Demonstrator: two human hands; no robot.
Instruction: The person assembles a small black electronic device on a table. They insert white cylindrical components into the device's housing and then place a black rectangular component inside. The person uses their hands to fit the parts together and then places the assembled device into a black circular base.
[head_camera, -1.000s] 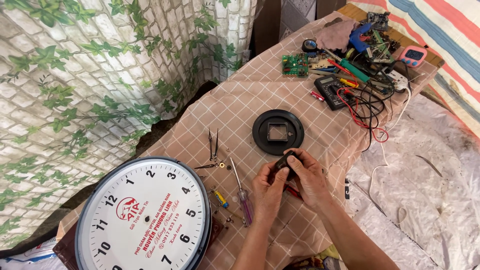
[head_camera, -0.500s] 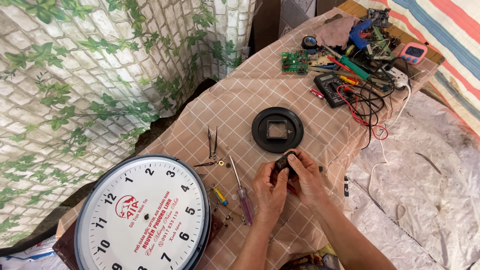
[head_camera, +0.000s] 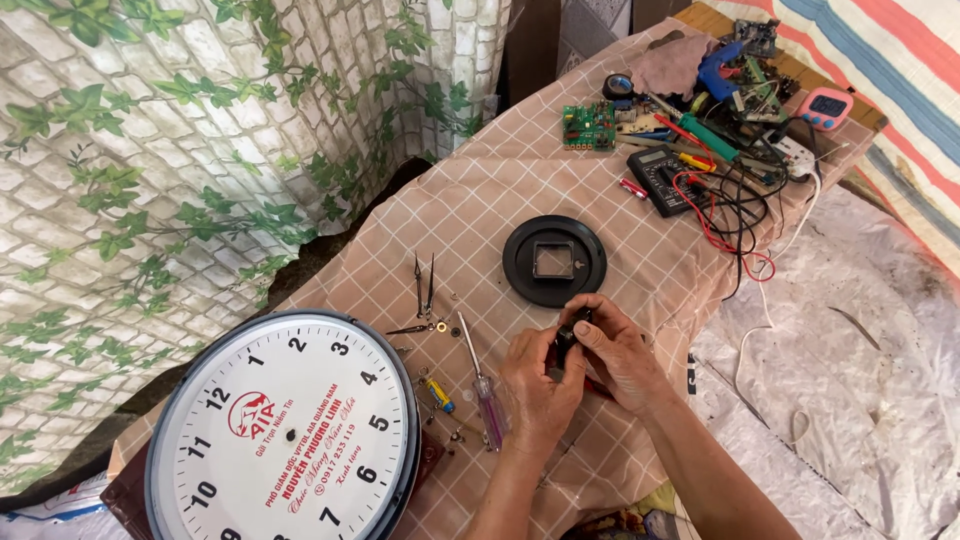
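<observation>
Centrally, a small black boxy plastic part stands roughly upright above the checked-cloth counter, pinched between both hands: left hand below-left, right hand gripping from the right, equally close.

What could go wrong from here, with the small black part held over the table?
1. The small black part, pinched between left hand and right hand, could slip and fall.
2. A forearm might sweep the tiny loose pieces or the screwdriver off the cloth.
3. The clock face overhangs the table's edge and could be knocked.
</observation>
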